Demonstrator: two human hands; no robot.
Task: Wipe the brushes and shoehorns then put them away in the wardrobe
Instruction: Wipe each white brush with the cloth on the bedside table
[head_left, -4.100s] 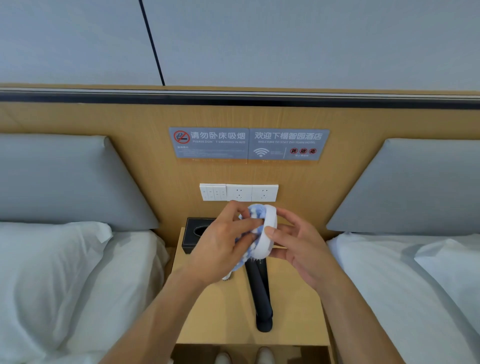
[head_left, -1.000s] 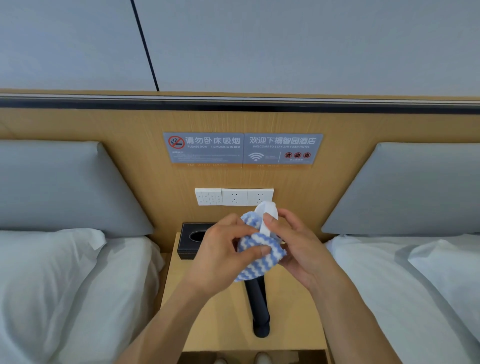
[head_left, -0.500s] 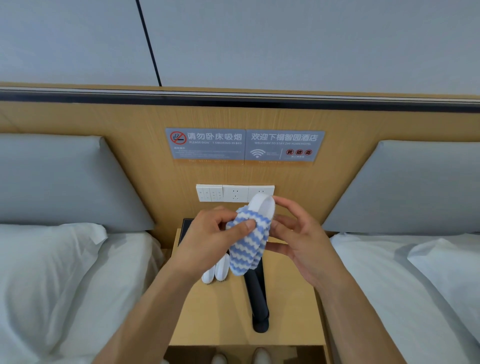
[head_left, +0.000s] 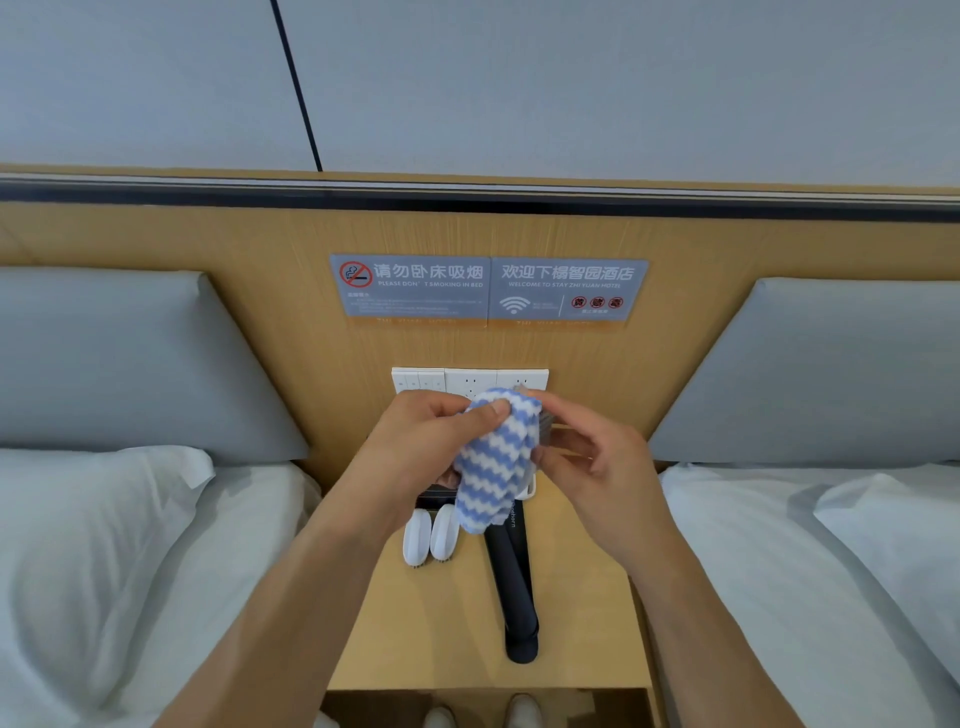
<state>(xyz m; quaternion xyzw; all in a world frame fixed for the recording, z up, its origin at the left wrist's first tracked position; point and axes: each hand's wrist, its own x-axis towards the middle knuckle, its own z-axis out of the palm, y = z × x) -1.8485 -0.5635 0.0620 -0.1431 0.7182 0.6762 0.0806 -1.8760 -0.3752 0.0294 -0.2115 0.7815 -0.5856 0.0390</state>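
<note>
Hands met above the pale wooden worktop (head_left: 582, 613) that stood between two white-sheeted beds (head_left: 810, 582). The left hand (head_left: 415, 452) had its fingers curled round a blue-and-white zigzag-striped cloth (head_left: 493, 467), the thumb pressed on the cloth's upper edge, and the cloth hung down from that grip in front of the worktop's far side. The right hand (head_left: 587, 457) pinched the small white brush with dark bristles (head_left: 543, 426) at its top, forefinger and thumb closed on it while the other fingers stayed loosely bent. The brush was held in the air, mostly wrapped by the cloth; only a strip of bristles and a white corner near the cloth's lower right showed.

On the worktop, just below the left hand, two more small white oval brushes (head_left: 431, 535) lay side by side, touching each other. Just to their right a long black plastic shoehorn (head_left: 514, 587) ran from under the cloth toward the near edge, its rounded end resting short of that edge. A dark box sat behind the hands against the wooden headboard panel (head_left: 260, 244), mostly hidden.

On the panel a grey sign with Chinese and English lettering (head_left: 488, 288) was mounted above a white row of switches and sockets (head_left: 431, 378). Grey padded cushions (head_left: 119, 364) leaned at either side, and white pillows (head_left: 88, 519) lay on the beds.
</note>
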